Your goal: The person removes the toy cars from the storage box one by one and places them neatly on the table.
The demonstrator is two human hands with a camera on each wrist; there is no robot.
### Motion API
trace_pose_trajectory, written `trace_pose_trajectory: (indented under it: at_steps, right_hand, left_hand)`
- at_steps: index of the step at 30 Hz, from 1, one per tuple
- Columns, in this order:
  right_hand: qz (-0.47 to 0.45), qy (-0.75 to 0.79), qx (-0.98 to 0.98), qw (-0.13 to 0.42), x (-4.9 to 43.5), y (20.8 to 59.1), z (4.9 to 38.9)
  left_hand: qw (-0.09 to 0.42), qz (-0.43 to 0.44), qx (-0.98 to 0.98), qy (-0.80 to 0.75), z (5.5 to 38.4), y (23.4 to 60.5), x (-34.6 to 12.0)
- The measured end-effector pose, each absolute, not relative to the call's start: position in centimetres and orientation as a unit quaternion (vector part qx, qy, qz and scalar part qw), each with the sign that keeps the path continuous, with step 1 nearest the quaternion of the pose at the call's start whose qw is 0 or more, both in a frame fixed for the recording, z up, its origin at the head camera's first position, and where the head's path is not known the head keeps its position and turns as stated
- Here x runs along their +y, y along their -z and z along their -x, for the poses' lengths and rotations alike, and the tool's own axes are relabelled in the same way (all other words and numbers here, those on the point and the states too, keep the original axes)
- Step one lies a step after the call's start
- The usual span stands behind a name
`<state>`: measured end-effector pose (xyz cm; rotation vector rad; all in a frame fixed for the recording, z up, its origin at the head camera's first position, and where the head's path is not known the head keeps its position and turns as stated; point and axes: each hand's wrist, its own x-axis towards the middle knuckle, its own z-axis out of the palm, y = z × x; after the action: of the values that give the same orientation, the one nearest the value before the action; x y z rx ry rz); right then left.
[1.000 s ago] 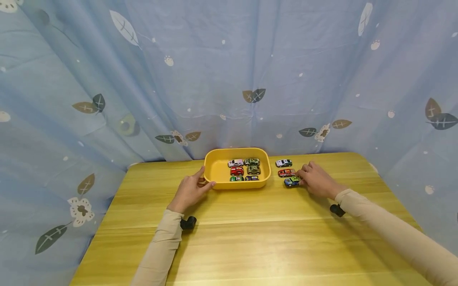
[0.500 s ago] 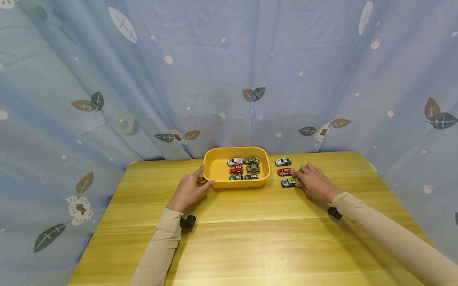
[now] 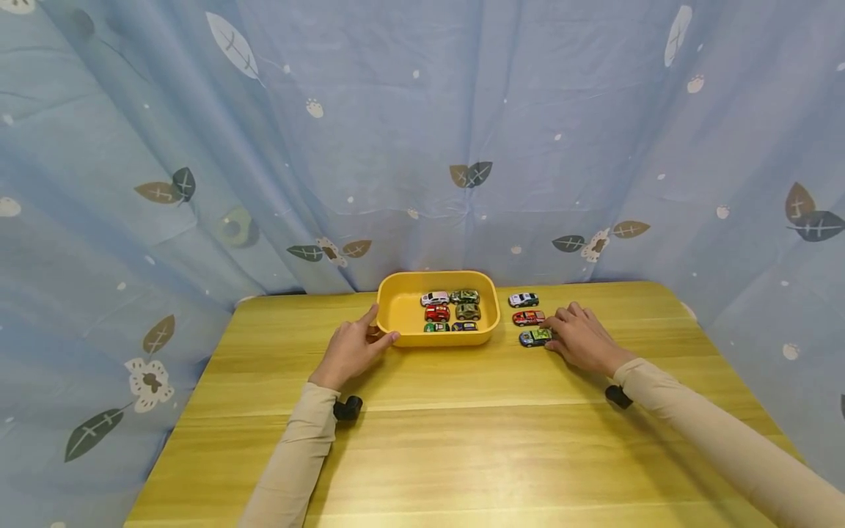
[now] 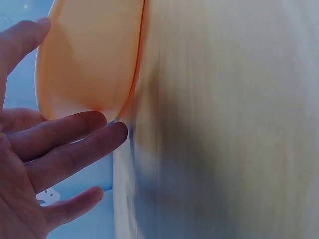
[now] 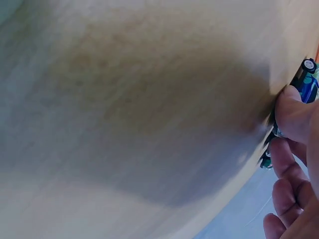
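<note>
My left hand (image 3: 348, 353) holds the left end of a yellow plastic tray (image 3: 412, 341), thumb on its near side and index finger at its end. In the left wrist view its other fingers (image 4: 75, 157) stretch out loosely beside the tray (image 4: 92, 55). My right hand (image 3: 582, 339) pinches the right end of a blue and green toy car (image 3: 533, 337) on the table. The right wrist view shows the thumb (image 5: 294, 112) against the blue car (image 5: 310, 87), partly hidden by the hand. Behind this car stand a red toy car (image 3: 528, 318) and a white toy car (image 3: 524, 300), roughly in a column.
Several toy cars stand in two columns in the tray's right part, among them a red one (image 3: 437, 314) and a camouflage one (image 3: 465, 297). A blue patterned curtain (image 3: 422, 147) hangs right behind the wooden table (image 3: 462, 455).
My right hand has shifted the blue and green car slightly left and nearer, under the red one. The left hand stays at the tray's end.
</note>
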<state>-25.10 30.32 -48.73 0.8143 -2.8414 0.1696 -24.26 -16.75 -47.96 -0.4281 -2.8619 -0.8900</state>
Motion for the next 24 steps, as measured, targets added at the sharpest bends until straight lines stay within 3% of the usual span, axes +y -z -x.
trace_pose_trajectory:
  at_steps: [9, 16, 24]
  right_hand:
    - [-0.258, -0.086, -0.959, 0.083, 30.4, 48.6, 25.2]
    - [-0.259, -0.143, -0.945, 0.139, 29.8, 48.8, 25.6]
    - [-0.255, -0.270, -0.918, 0.137, 24.7, 46.7, 28.0]
  left_hand:
    - [0.058, 0.136, -0.946, 0.290, 24.2, 47.9, -16.5]
    - [0.052, 0.138, -0.944, 0.295, 24.5, 48.0, -16.6]
    - [0.050, 0.133, -0.942, 0.306, 24.3, 48.2, -16.6]
